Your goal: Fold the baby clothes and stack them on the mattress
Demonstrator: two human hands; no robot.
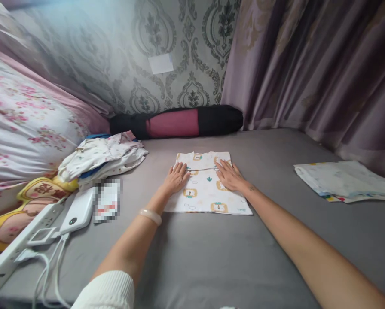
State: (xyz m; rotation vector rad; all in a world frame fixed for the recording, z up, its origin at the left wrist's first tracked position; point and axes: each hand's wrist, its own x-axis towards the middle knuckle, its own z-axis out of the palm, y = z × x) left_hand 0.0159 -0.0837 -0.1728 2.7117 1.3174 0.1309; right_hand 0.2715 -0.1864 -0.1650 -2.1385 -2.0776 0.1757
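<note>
A white cloth (pixel 205 195) printed with yellow lion faces and small green plants lies folded on the grey bed sheet (pixel 212 257). Its far part is a narrower layer, and a crease or edge runs across between my hands. My left hand (pixel 177 177) rests flat on the cloth's left side with fingers stretched out. On the right side, my right hand (pixel 229 175) lies flat too, fingers apart. Neither hand grasps the fabric. A pale bangle (pixel 150 216) circles my left wrist.
Folded cloths (pixel 343 180) lie at the right, a pile of clothes (pixel 105 156) at the left. Near the left edge are a power strip (pixel 21 240), a white power bank (pixel 78 210), cables and a blurred packet (pixel 108 201). A black and maroon bolster (pixel 173 123) lies along the wall.
</note>
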